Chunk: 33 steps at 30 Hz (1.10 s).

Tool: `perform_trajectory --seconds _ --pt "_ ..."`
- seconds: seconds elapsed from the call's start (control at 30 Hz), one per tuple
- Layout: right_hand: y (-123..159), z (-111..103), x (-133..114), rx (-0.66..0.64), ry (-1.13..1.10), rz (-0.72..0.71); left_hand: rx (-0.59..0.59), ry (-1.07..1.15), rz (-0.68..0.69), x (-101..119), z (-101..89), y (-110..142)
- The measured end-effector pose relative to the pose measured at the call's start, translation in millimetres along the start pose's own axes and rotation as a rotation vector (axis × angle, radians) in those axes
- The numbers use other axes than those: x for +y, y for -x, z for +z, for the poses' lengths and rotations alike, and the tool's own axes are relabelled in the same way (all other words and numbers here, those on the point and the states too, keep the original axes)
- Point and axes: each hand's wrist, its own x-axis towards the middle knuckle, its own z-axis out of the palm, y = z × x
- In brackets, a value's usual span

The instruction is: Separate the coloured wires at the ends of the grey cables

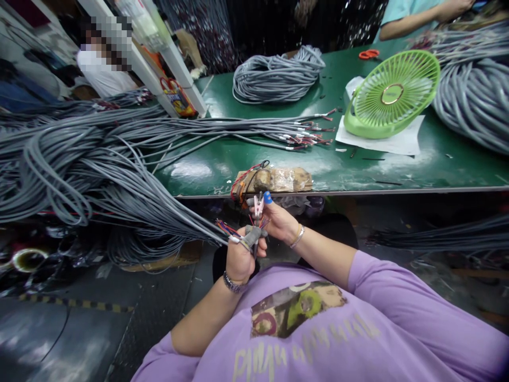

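My left hand (240, 259), with grey-wrapped fingers, is closed on the end of a grey cable (217, 237). Thin coloured wires (226, 228) fan out of the cable end beside it. Just to the right, my right hand (281, 222) has its fingers drawn together around thin red and blue wires (263, 222); a blue cover (268, 198) sits on its thumb. Between the hands stands a pale pink, V-shaped piece like a clip (258, 206), close to the right thumb. The fingers partly hide the wire tips.
A wooden block (290, 179) with red and black leads lies at the edge of the green table (191, 172). Grey cables (79, 164) pile up at left, and coils (278, 79) lie behind. A green fan (392, 95) and orange scissors (369, 54) are at right. Other people sit nearby.
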Motion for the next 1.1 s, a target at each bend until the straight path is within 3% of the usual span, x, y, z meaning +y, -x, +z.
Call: perform_trajectory --seconds 0.2,0.77,0.97,1.1 --pt "0 5 0 0.012 -0.041 -0.037 -0.014 -0.022 -0.006 -5 -2.0 -1" --pt "9 -5 -6 -0.06 0.039 0.085 0.014 -0.066 0.04 -7 -6.5 12" --pt "8 -7 -3 -0.03 0.124 -0.052 0.064 -0.025 0.088 -6 -1.2 4" --pt "9 -9 5 0.11 0.306 -0.344 0.07 -0.029 0.082 -5 1.1 3"
